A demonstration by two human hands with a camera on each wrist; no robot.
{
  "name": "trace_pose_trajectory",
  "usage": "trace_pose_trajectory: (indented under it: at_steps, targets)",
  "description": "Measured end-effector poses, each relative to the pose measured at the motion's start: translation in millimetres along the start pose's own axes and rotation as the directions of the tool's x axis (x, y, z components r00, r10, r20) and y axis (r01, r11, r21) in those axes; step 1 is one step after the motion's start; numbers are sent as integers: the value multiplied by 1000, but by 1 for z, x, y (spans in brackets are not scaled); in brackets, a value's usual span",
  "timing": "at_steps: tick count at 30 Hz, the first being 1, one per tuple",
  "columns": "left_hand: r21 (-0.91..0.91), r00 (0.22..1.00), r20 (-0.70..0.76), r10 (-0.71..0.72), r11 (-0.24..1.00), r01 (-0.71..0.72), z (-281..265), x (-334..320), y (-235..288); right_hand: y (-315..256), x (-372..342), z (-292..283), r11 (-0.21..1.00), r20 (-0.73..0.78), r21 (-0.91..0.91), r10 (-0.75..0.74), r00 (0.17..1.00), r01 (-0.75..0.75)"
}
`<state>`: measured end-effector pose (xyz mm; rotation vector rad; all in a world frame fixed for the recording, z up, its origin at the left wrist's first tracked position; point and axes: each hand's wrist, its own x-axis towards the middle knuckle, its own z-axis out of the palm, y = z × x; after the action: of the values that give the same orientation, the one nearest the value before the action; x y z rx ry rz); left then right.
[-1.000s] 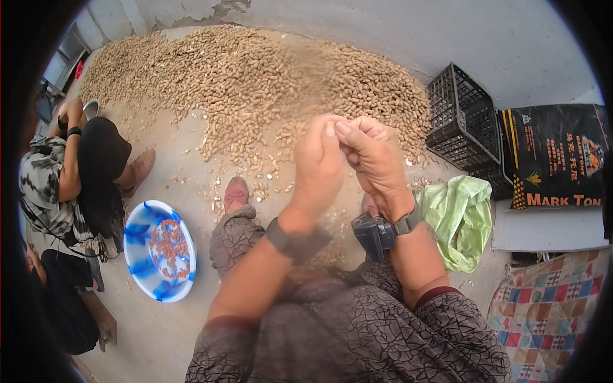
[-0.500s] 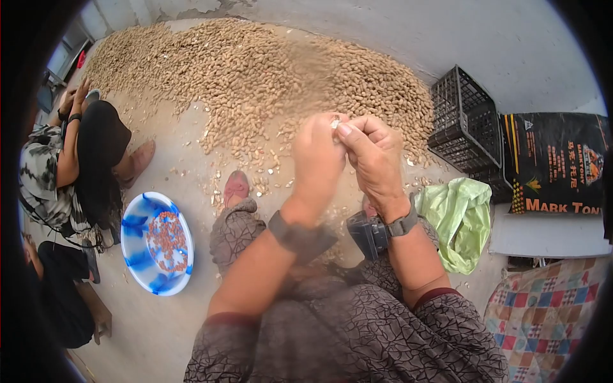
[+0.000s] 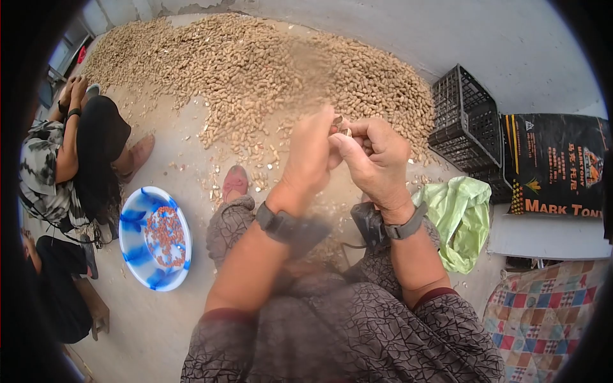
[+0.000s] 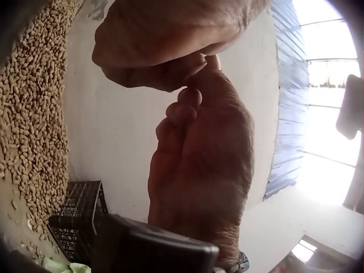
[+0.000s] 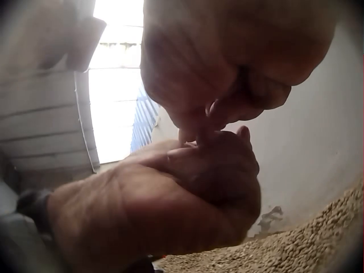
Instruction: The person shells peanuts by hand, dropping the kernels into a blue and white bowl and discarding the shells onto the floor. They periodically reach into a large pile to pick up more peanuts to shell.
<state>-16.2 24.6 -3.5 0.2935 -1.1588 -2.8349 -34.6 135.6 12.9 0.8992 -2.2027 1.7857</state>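
In the head view my two hands meet in front of the peanut heap (image 3: 255,70), fingertips close together. Between them is a cracked peanut (image 3: 338,126), its shell parted and a bit of reddish kernel showing. My left hand (image 3: 308,156) holds the peanut with curled fingers. The thumb and fingers of my right hand (image 3: 378,159) pinch the pale shell edge. In the left wrist view the right hand (image 4: 199,159) comes up from below to meet the left hand (image 4: 170,34). Both wrist views hide the peanut behind the fingers.
A blue and white basin (image 3: 131,246) with reddish kernels (image 3: 166,236) stands left. Black crates (image 3: 463,112), a green plastic bag (image 3: 456,223) and a black printed sack (image 3: 555,163) are at the right. Another person (image 3: 60,166) sits at the left. Shell bits (image 3: 258,179) litter the floor.
The peanut between my fingers has come open, showing its shell halves and kernel. My right hand has turned slightly, its thumb pointing more to the left.
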Motion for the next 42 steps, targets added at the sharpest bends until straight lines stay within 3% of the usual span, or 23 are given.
trace_pose_trajectory:
  at_steps: [2,4,7,11,13,18,20,26,28,32,33,34,35,37,42]
  targets:
    - [55,996,89,12,998,-17,-6,3,-3,-1,0,-2,998,-10,44,40,999,-40]
    - [87,996,87,-22,996,14,-4,3,-1,2,2,-6,977,1,157,149,989,-147]
    - [122,994,94,-55,992,43,-3,3,0,-9,7,-9,953,-51,148,274,960,-264]
    - [143,987,155,-42,990,20,-3,1,2,-7,10,-15,934,-49,186,318,947,-304]
    - [162,985,163,-53,986,26,-1,0,5,-13,12,-20,881,111,212,408,906,-423]
    - [248,974,225,-41,969,-16,-1,-2,5,-7,9,-21,859,87,307,404,911,-410]
    - [222,954,279,-110,974,47,2,-6,10,-7,7,-20,833,69,364,422,904,-416]
    - [259,949,251,-188,958,121,0,-5,12,-4,4,-16,907,-23,191,387,922,-376]
    - [257,947,255,-195,958,128,-3,-2,11,-1,2,-14,970,-50,1,242,969,-242]
    - [242,944,219,-248,951,194,0,-6,19,-4,-1,-5,974,-111,-32,221,969,-226]
    - [240,944,218,-249,951,195,-1,-6,18,4,-2,-5,970,-93,-245,-26,995,2]
    - [232,948,181,-263,948,219,-1,-5,18,10,-1,-5,870,-23,-437,-264,964,228]
    - [223,950,143,-278,944,243,-3,-5,18,14,-1,-4,870,-21,-437,-264,964,228]
    - [200,944,172,-281,948,246,-11,-1,15,17,0,-3,806,-6,-477,-402,916,351]
    - [155,952,177,-250,962,224,-13,-1,14,15,1,-2,788,-38,-509,-422,906,346]
